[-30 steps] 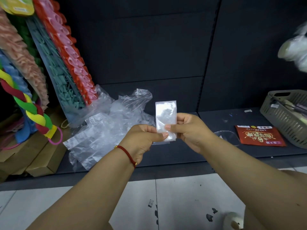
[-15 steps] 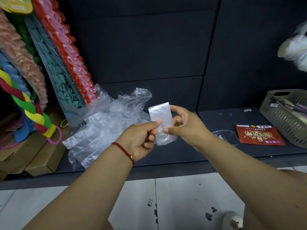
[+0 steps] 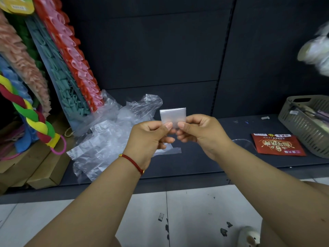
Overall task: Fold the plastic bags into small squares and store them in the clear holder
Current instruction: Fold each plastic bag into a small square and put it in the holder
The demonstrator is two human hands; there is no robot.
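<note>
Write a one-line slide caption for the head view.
Both hands, left hand and right hand, pinch a small folded plastic square above a dark shelf strewn with loose plastic bags.

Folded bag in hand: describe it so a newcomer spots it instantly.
Look at the dark shelf, just right of the pile of loose bags. Above it, the left hand and right hand pinch the folded bag: the only flat, neat square, not crumpled.

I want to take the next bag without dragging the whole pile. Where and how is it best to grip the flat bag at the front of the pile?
Probably pinch the flat bag at its free front-left corner, coming from the front: that corner lies clear of the crumpled pile.
</note>
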